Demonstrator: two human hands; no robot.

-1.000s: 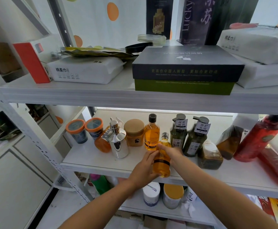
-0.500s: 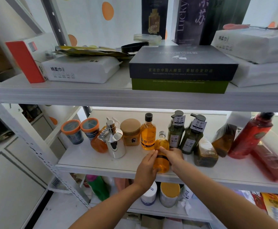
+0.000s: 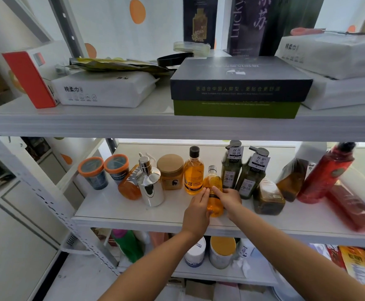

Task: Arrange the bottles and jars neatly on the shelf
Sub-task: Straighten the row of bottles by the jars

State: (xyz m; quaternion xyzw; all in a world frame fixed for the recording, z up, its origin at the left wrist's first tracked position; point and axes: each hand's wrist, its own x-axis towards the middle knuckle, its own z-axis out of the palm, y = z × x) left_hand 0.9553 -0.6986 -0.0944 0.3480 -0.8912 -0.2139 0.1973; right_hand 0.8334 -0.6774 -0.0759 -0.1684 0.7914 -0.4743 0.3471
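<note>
A: Entry: small amber bottle (image 3: 215,192). Orientation?

B: Upright. Long axis vertical, silver cap up, label toward the person. It stands at the middle of the shelf (image 3: 133,220), close to the front edge. Whether the base bears fully on the board cannot be told.

A: Hands?

B: Both grasp it. The left hand (image 3: 196,210) wraps the bottle's left flank, fingers running up the side. The right hand (image 3: 230,199) holds the right flank, one fingertip laid across the label.

A: Neighbours, counted?

B: Amber bottles: two. The second is the larger amber bottle (image 3: 194,172), black cap, upright, just behind and left of the held one. Green pump bottles: two, a left one (image 3: 231,168) and a right one (image 3: 252,174), both upright, behind the right hand. Orange-rimmed tubs: two, (image 3: 92,172) and (image 3: 116,168), side by side toward the shelf's left edge. One tan-lidded jar (image 3: 170,171), one chrome dispenser (image 3: 151,185), with an orange bottle (image 3: 128,187) tilted against the dispenser's left side.

A: Right end?

B: Red bottles: two. One is a leaning red bottle (image 3: 327,174), cap up and back; the other is a lying red bottle (image 3: 353,207), long axis running toward the front right corner.
</note>
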